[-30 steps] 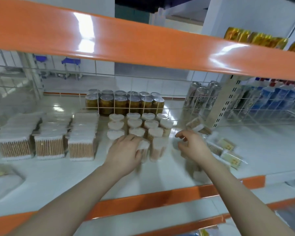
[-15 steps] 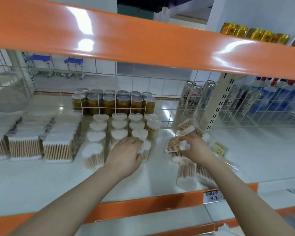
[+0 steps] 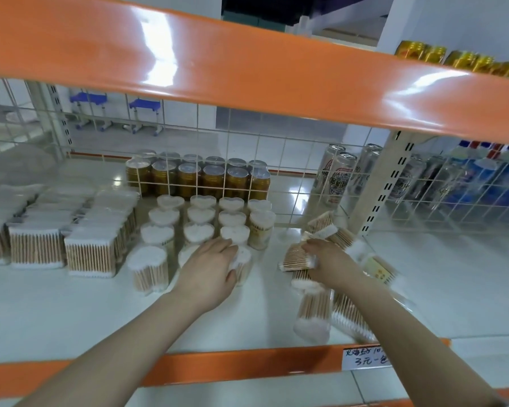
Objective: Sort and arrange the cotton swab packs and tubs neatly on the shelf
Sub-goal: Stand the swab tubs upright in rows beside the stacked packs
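The left hand (image 3: 207, 267) reaches in and lies over a heart-shaped tub (image 3: 243, 264) of cotton swabs in the front row, fingers curved around its top. The right hand (image 3: 331, 264) pinches a flat swab pack (image 3: 296, 258) just above the white shelf (image 3: 71, 312). More packs (image 3: 347, 315) lie jumbled beside and under that arm, partly hidden. Square packs (image 3: 90, 251) stand in rows on the left. Gold cans (image 3: 188, 179) sit behind a wire grid.

left hand (image 3: 207, 267): palm down, fingers curled in grip | right hand (image 3: 331, 259): fingers pinching
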`<action>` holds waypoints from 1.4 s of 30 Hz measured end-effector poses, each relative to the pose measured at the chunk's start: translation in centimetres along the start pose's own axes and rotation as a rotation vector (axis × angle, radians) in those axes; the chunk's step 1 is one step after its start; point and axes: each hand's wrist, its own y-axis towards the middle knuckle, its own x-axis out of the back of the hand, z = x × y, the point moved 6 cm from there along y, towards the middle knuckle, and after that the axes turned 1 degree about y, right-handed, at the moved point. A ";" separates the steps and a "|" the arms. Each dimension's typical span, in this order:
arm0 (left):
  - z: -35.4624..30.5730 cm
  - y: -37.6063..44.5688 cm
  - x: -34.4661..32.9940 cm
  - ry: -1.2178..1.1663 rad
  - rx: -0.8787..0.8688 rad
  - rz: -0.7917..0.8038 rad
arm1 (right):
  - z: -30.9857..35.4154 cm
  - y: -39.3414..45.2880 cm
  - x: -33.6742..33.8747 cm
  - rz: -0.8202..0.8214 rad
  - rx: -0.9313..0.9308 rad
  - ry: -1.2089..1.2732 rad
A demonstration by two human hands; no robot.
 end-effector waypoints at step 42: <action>0.3 -0.1 2.5 -0.075 -0.059 -0.202 | 6.9 -3.3 6.0 -0.212 0.131 0.632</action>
